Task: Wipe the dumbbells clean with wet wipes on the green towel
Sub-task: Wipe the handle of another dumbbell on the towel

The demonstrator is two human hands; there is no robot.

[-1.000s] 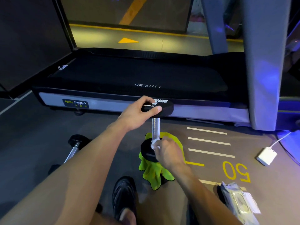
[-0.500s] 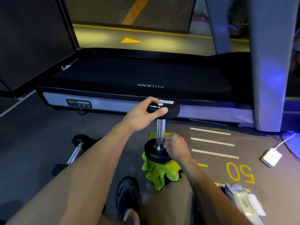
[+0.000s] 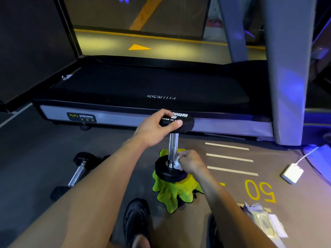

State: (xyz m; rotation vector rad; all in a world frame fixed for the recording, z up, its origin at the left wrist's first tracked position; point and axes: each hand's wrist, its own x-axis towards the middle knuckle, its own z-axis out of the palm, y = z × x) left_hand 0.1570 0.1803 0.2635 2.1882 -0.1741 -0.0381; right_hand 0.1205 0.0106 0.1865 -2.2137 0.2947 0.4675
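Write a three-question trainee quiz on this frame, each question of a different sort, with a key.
1. True or false: the dumbbell being wiped lies flat on the towel.
2. Which hand holds the wipe? A) left B) right C) neither
3. Fill in: the left hand grips the dumbbell's ____ head.

Key:
1. False; it stands upright, lower head on the towel.
2. B; the right hand presses the wipe against the bar near the lower head.
3. Top. A second dumbbell lies on the floor to the left, untouched.
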